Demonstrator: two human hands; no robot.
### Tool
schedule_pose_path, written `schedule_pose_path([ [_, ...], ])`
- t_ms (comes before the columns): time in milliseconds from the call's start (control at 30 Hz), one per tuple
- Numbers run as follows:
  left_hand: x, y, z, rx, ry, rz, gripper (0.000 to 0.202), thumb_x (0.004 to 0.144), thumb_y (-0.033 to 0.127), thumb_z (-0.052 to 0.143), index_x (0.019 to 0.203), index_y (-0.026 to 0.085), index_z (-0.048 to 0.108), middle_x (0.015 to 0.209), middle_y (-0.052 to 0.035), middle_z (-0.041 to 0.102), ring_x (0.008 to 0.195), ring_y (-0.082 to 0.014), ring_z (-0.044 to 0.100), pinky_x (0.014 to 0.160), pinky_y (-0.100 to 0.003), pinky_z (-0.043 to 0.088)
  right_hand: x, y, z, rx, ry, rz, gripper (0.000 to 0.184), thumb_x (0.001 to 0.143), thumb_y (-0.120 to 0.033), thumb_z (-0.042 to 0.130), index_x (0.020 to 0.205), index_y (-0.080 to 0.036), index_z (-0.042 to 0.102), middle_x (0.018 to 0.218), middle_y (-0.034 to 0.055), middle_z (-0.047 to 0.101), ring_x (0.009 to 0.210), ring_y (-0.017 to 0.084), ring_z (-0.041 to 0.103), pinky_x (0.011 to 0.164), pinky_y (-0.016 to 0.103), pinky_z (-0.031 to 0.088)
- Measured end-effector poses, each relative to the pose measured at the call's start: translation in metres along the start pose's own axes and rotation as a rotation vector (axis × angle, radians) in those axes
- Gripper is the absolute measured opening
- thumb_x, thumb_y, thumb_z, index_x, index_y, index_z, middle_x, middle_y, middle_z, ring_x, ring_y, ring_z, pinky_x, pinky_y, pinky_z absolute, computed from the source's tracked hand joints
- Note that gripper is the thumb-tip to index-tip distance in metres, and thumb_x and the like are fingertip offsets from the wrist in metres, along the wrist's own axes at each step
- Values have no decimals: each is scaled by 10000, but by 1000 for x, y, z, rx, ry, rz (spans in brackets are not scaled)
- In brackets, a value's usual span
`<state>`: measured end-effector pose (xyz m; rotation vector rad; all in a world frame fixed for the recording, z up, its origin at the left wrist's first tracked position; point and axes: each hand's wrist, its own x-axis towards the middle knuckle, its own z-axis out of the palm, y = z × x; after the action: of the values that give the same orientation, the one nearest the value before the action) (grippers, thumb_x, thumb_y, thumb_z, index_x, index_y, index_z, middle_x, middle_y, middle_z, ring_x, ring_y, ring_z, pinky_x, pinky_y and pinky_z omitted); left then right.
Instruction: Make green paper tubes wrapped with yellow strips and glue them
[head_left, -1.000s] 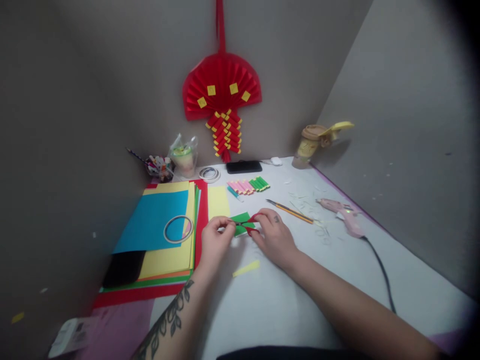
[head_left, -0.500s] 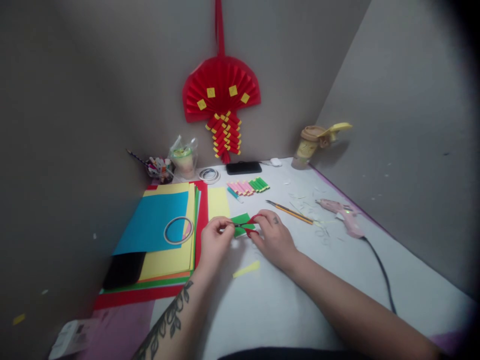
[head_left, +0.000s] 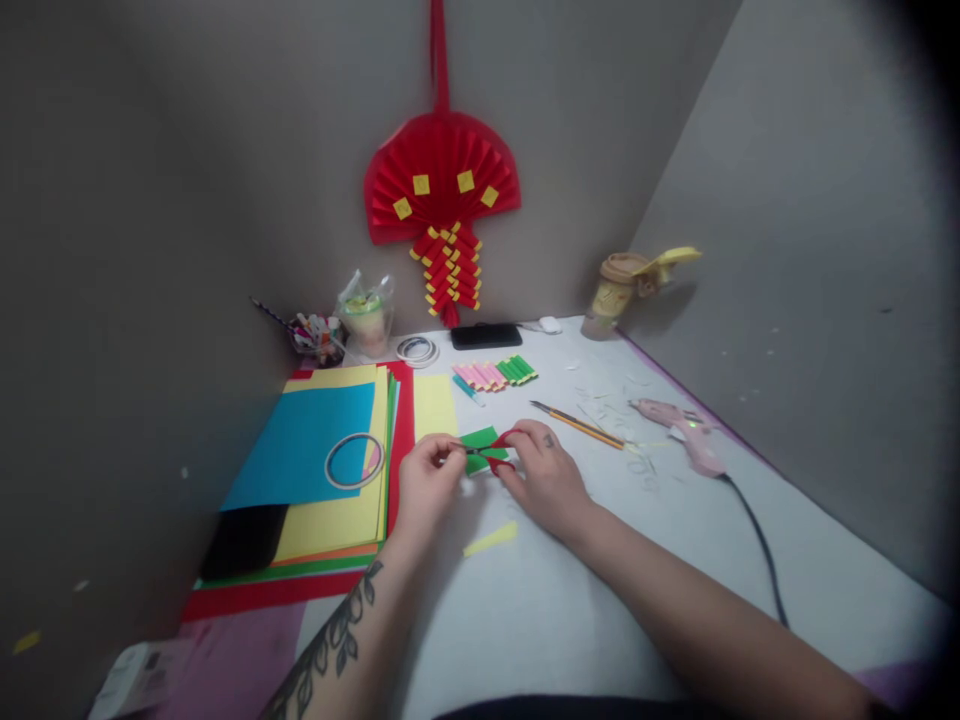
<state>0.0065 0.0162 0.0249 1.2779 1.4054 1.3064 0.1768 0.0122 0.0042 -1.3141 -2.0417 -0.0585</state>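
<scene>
My right hand [head_left: 549,478] grips the red handles of a pair of scissors [head_left: 504,452], whose blades point left. Their tips reach the closed fingertips of my left hand [head_left: 429,482]. What those fingers pinch is too small and too covered to make out. Below the blades lies a piece of green paper [head_left: 480,437], partly hidden by the scissors and my fingers. A yellow paper strip [head_left: 491,539] rests on the table nearer to me. Beyond my hands sit short pink paper rolls [head_left: 480,376] and green paper rolls [head_left: 517,370] with yellow ends.
Stacked coloured paper [head_left: 300,430] with a tape roll [head_left: 355,461] lies left. At right are a utility knife [head_left: 577,424], paper scraps and a pink glue gun [head_left: 686,432] with its cord. A phone [head_left: 486,337] and a cup [head_left: 611,295] stand behind. A red fan decoration [head_left: 442,170] hangs above.
The whole view has shifted very slightly. Both hands stay in nearly the same place, with the scissors still at the left fingertips.
</scene>
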Motion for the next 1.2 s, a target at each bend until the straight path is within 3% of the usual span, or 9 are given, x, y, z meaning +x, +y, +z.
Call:
schedule_pose_path([
  [267,0,-4,1,-74,-5,-42,107,688,257,616,723,157,637,771,-44,654,742,-171,597,691,-272,458,1,1,0,6,14,14,214,796,-226,582,1005,-186,559,1069,114,543,995,260,524,793,392,514],
  [667,4,-6,-6,-159,109,-158,227,711,349,640,830,160,682,765,-52,659,688,-148,590,588,-230,425,1,3,-2,25,51,37,232,781,-213,591,1008,-183,555,1060,120,538,994,262,531,803,406,512],
  [833,3,-8,-5,-210,103,-159,282,709,357,625,898,158,692,751,-45,648,657,-135,572,574,-221,409,4,4,-4,207,44,94,254,756,-226,600,1003,-189,555,1093,114,543,1042,259,517,868,421,470],
  [900,3,-7,-5,-260,71,-164,301,700,347,631,926,155,684,714,-28,630,607,-118,547,560,-217,400,4,4,-7,467,-90,177,211,760,-275,602,949,-189,561,1014,87,569,926,220,552,774,365,490],
  [1000,2,-6,-3,-310,47,-151,284,693,338,651,916,163,670,741,-18,629,584,-99,521,563,-216,394,2,3,-12,1105,-548,316,359,774,-497,588,868,-151,570,840,53,583,585,104,497,499,222,413],
  [1100,1,-3,-2,-344,47,-114,231,694,335,671,860,176,648,784,-6,624,597,-86,503,578,-211,386,-3,0,-19,1695,-1059,293,629,676,-712,571,818,-99,565,820,90,601,421,27,381,367,168,276],
  [1200,0,0,-2,-336,30,-87,204,710,341,673,806,170,619,727,10,576,595,-82,475,568,-206,366,-5,-3,-23,1944,-1312,241,660,630,-705,627,825,-78,566,835,134,616,405,28,406,312,149,255],
])
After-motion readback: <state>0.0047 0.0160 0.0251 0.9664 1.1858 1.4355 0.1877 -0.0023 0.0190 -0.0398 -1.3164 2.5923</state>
